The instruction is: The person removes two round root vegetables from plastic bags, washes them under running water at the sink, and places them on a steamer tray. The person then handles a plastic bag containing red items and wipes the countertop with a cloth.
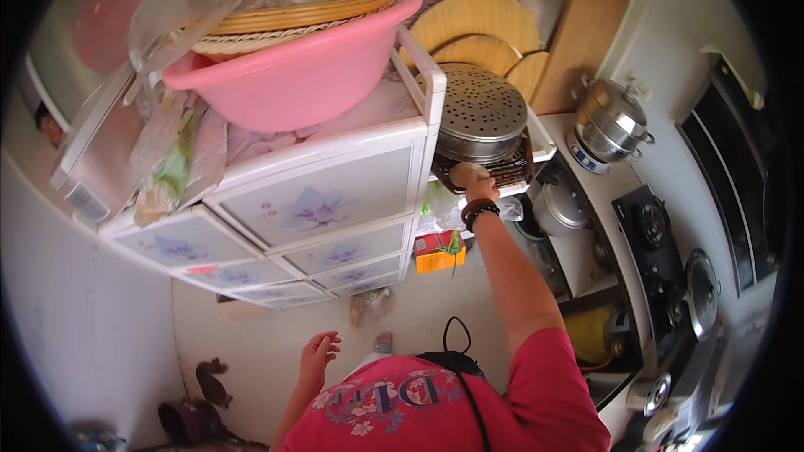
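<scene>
My right hand (482,188) reaches out to the white shelf and grips a roundish brownish item (467,174), whose kind I cannot tell, at the front of a dark woven basket (520,166). Right behind it, a perforated metal steamer tray (480,100) rests on the basket. Round wooden boards (477,19) lean at the back. My left hand (321,348) hangs low near my body, fingers loosely curled, with nothing seen in it.
A white drawer cabinet (326,182) stands at the left, bearing a pink plastic basin (301,75). An orange box (440,260) sits on a lower shelf. To the right are a steamer pot (612,116) and a gas stove (653,226). A cat (213,383) is on the floor.
</scene>
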